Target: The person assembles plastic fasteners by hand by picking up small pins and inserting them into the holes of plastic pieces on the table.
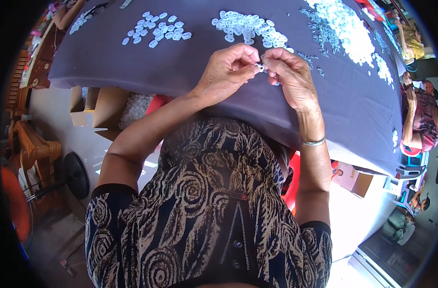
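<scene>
Both my hands meet over the near part of a table with a dark cloth. My left hand (230, 71) pinches a small white plastic piece (260, 68) with holes in it between thumb and fingertips. Right beside it, my right hand (291, 74) is closed, its thumb and forefinger at the same piece; a tiny dark item seems to be in that pinch, too small to name. Just beyond my hands lies a heap of white oval two-holed pieces (247, 26). A looser group of like pieces (156, 30) lies farther left.
Grey screws (324, 31) lie scattered at the right beside a large pile of white pieces (348, 33). Below the table's left edge stands an open cardboard box (108, 108). A black round fan base (76, 175) is at the left. Other people (422, 110) sit along the right.
</scene>
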The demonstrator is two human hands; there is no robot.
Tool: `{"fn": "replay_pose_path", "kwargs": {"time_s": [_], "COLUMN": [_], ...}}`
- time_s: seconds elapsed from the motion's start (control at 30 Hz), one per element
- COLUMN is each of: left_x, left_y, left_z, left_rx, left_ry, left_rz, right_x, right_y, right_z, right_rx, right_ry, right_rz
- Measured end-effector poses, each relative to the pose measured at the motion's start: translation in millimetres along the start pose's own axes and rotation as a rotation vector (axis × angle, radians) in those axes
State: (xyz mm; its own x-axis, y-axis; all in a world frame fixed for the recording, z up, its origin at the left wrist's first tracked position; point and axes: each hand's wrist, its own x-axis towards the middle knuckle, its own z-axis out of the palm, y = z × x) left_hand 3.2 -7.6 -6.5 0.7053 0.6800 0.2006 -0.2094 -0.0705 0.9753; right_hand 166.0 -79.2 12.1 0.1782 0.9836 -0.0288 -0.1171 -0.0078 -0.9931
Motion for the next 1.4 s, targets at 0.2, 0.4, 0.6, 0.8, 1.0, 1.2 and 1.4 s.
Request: {"fn": "replay_pose_path", "kwargs": {"time_s": [0.2, 0.4, 0.6, 0.8, 1.0, 1.2, 1.4], "left_x": [0.1, -0.1, 0.5, 0.2, -0.5, -2.8, -3.6], "left_y": [-1.2, -1.0, -3.3, -1.8, -6.4, -6.1, -10.2], "left_z": [-0.9, -4.5, -4.6, -3.7, -1.9, 2.9, 5.0], "left_rx": [-0.016, 0.060, 0.084, 0.071, 0.055, 0.006, 0.067], "left_ry": [0.003, -0.033, -0.037, -0.028, -0.004, 0.046, 0.122], "left_rz": [0.003, -0.012, 0.004, -0.011, 0.014, 0.049, 0.100], "right_x": [-0.4, -0.4, -0.1, -1.0, -2.2, -5.0, -4.1], "right_y": [0.9, -0.4, 1.0, 0.3, -2.0, -4.4, -2.9], "right_z": [1.9, 1.9, 1.7, 1.0, 4.0, 7.4, 14.4], "right_rx": [-0.073, -0.091, -0.112, -0.176, -0.351, -0.404, -0.405], "right_ry": [-0.017, -0.014, -0.015, -0.032, -0.027, -0.018, 0.026], "right_rz": [-0.042, -0.048, -0.053, -0.076, -0.132, -0.159, -0.122]}}
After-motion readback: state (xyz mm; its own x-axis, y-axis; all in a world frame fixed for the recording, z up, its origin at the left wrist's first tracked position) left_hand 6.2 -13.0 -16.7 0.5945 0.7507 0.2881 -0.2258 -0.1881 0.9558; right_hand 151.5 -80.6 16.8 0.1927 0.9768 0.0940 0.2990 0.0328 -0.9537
